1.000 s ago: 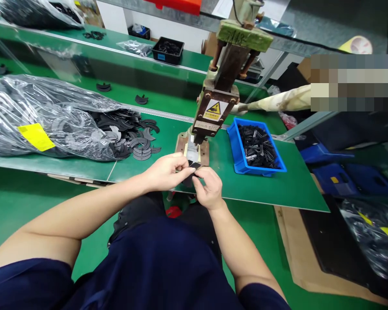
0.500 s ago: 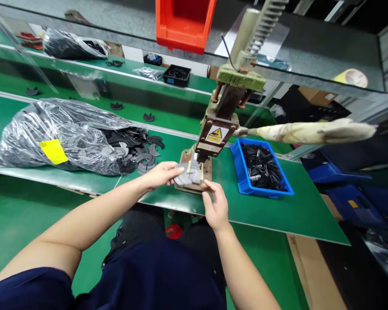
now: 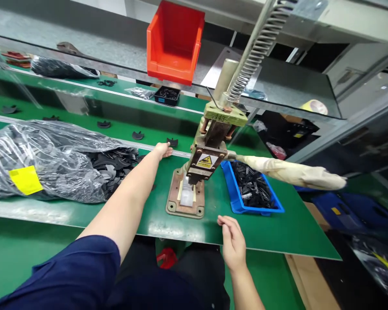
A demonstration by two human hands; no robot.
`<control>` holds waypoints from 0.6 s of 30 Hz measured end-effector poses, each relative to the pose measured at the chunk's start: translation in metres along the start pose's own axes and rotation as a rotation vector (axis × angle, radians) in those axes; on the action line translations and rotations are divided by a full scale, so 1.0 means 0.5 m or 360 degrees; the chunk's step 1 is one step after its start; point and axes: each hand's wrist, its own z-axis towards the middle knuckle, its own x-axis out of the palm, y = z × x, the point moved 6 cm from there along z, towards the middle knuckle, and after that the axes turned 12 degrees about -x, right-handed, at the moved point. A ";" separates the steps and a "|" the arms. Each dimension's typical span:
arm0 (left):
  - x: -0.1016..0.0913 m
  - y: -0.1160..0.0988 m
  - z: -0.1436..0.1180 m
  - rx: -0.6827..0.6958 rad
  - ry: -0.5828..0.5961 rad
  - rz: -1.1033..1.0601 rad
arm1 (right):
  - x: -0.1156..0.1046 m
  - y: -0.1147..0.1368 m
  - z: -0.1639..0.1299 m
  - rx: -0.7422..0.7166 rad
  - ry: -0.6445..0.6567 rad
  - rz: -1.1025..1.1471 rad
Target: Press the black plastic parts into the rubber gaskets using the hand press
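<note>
My left hand (image 3: pixel 163 150) reaches to the strip behind the bench, fingers open. A dark curved plastic part (image 3: pixel 172 142) lies right at its fingertips; whether they touch I cannot tell. My right hand (image 3: pixel 233 243) hovers over the bench's front edge, loosely curled with thumb apart and nothing visible in it. Between the hands stands a hand press (image 3: pixel 207 161) with a warning sticker and a cloth-wrapped lever (image 3: pixel 291 171). On its base plate (image 3: pixel 173 206) sits a pale fixture block (image 3: pixel 187 197), with no grey part on it.
Left, a clear plastic bag (image 3: pixel 58 172) spills dark curved parts (image 3: pixel 111 170). Right of the press, a blue bin (image 3: pixel 234 202) holds black pieces. Several curved parts lie spaced along the green strip behind. An orange bin (image 3: pixel 173 71) juts from the shelf above.
My left hand has moved from the press to the strip behind; the curved part now lies there. My right hand has drawn back from the press base to the lower right. The view has shifted.
</note>
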 end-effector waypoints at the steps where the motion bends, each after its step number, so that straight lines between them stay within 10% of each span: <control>1: 0.000 0.006 0.001 0.0013 -0.0013 0.0039 | -0.014 -0.008 0.005 0.0010 -0.0014 -0.0033; 7: -0.056 0.105 -0.086 0.0284 0.0042 0.0372 | -0.125 -0.089 0.090 0.0105 -0.0128 -0.0344; 10: -0.112 0.160 -0.191 0.0807 -0.0004 0.0823 | -0.174 -0.141 0.158 0.0197 -0.0100 -0.0569; 18: -0.239 0.353 -0.407 0.1013 -0.0108 0.1256 | -0.191 -0.236 0.262 0.0489 0.0235 -0.0962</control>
